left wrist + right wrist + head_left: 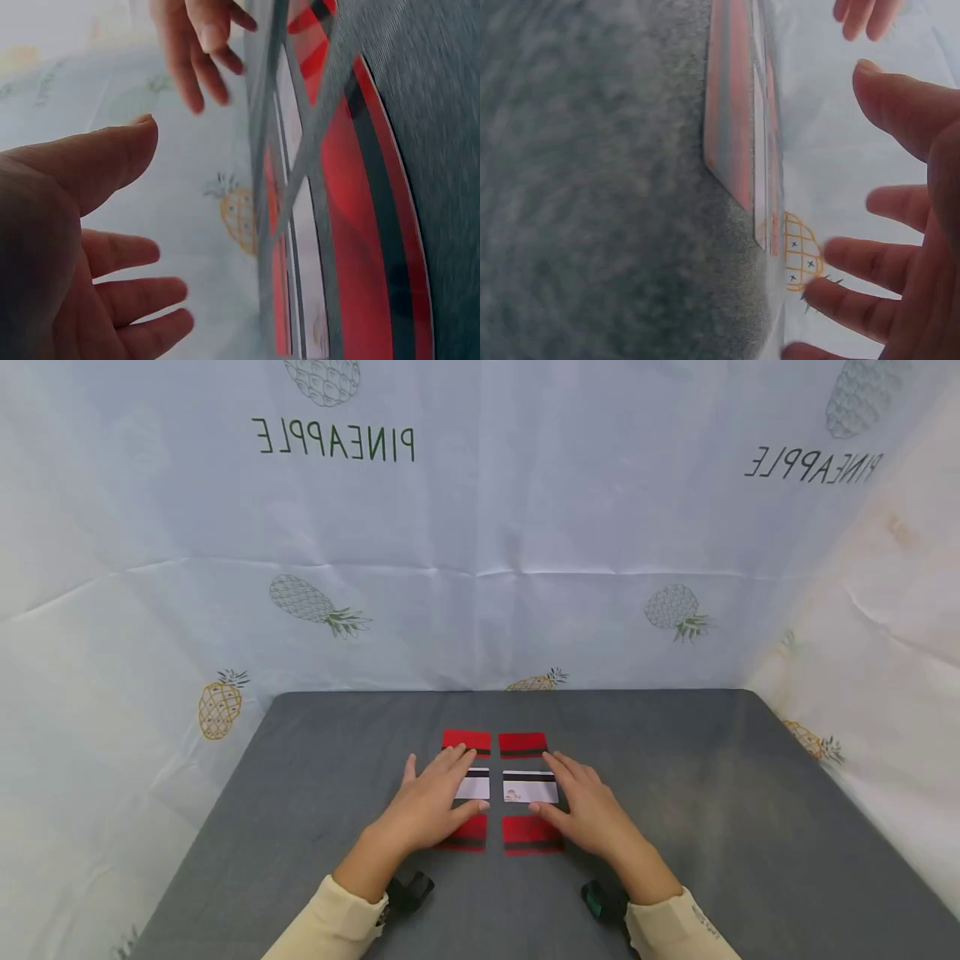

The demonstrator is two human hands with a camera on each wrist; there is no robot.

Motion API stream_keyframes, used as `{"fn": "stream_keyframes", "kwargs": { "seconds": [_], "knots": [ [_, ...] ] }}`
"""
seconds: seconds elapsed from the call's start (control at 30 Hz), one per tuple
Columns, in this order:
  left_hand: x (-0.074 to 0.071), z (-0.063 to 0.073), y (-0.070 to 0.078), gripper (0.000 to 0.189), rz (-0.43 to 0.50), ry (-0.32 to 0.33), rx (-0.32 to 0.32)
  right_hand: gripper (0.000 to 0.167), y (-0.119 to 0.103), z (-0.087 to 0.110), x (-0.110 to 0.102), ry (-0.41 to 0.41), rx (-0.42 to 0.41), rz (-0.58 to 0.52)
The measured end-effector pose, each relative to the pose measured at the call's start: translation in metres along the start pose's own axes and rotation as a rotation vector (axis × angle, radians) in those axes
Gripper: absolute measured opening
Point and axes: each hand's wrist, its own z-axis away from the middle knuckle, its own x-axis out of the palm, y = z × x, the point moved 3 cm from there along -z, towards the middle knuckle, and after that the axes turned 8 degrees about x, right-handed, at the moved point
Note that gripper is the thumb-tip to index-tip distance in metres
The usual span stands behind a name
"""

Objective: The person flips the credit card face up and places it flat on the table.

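Note:
Magnetic-stripe cards lie flat in two columns and three rows. The far row has a red card at left (pixel 467 737) and a red card at right (pixel 522 741). A white card at left (pixel 474 786) and a white card at right (pixel 528 790) form the middle row. Nearest are a red card at left (pixel 472 833) and a red card at right (pixel 527 827). My left hand (pixel 423 808) hovers over the left column, fingers spread, partly hiding its cards. Over the right column's outer edge hangs my right hand (pixel 592 814), fingers extended. Both hands hold nothing; the wrist views show them raised above the cards.
The cards lie on a dark grey table (pixel 315 777). A pale curtain (pixel 480 527) printed with pineapples hangs behind it and along both sides. Dark straps with small devices sit beneath both wrists, below cream sleeves (pixel 333 918).

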Motion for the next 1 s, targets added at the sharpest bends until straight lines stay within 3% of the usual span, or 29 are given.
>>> {"fn": "stream_keyframes", "kwargs": {
  "seconds": [0.2, 0.43, 0.73, 1.0],
  "knots": [
    [0.012, 0.0, 0.015, 0.07, 0.046, -0.012, 0.072, 0.069, 0.001, 0.002, -0.002, -0.034, -0.016, -0.043],
    [0.021, -0.008, 0.024, 0.063, 0.005, -0.044, 0.103, 0.048, 0.015, 0.002, 0.003, -0.175, -0.031, -0.195],
    [0.031, -0.02, 0.034, 0.058, -0.031, -0.089, 0.133, 0.06, 0.026, 0.003, 0.004, -0.315, -0.107, -0.324],
    [0.035, -0.021, 0.037, 0.062, -0.071, -0.116, 0.151, 0.059, 0.028, 0.007, 0.006, -0.3, -0.096, -0.334]
  ]
}}
